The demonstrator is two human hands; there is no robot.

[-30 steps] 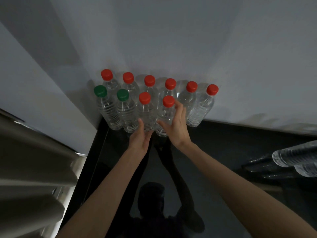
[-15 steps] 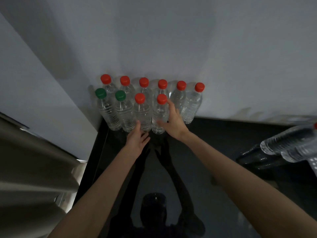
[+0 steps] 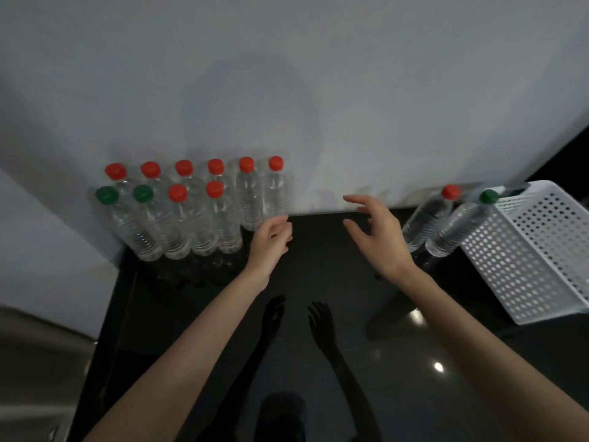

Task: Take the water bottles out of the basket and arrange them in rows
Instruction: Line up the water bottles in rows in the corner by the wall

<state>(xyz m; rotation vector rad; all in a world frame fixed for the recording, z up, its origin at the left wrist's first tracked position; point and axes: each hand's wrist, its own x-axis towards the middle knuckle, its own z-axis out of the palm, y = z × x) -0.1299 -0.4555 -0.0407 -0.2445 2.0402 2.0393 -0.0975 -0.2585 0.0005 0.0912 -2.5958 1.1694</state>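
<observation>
Two rows of clear water bottles (image 3: pixel 194 215) stand in the back left corner of the black table: a back row with red caps, a front row with two green and two red caps. Two more bottles, one red-capped (image 3: pixel 427 220) and one green-capped (image 3: pixel 459 228), stand beside the white perforated basket (image 3: pixel 529 250) on the right. My left hand (image 3: pixel 271 240) hovers empty, fingers loosely curled, just right of the rows. My right hand (image 3: pixel 376 231) is spread open over the table's middle, left of the two loose bottles.
A white wall (image 3: pixel 318 90) runs behind the glossy black table (image 3: pixel 318 346), and a second wall closes the left corner. A grey surface (image 3: pixel 35 362) lies lower left, beyond the table's edge.
Both hands have left the front-row bottles and drawn back to the right. The view swung right, bringing the basket and the two loose bottles into sight.
</observation>
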